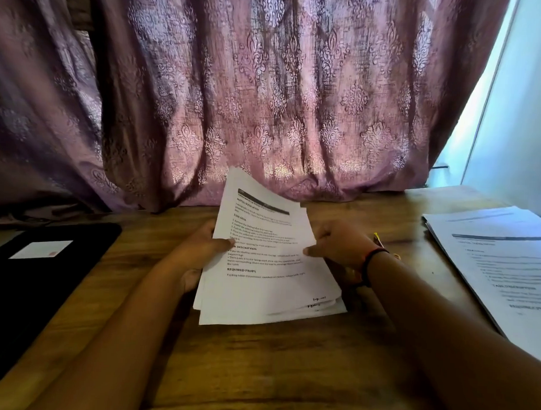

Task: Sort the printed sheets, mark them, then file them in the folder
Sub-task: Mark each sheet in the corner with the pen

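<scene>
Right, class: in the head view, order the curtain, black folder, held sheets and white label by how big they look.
1. curtain, by far.
2. held sheets and black folder: alike, and the frame edge cuts the folder, so unranked.
3. white label, smallest.

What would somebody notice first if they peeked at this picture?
Most likely the stack of printed sheets in the middle, held tilted over the wooden table, with the left hand gripping one edge and the right hand pinching the other. Behind it hangs a big purplish patterned curtain, glowing where light comes through. A black folder lies at the left and another pile of printed sheets at the right.
</scene>
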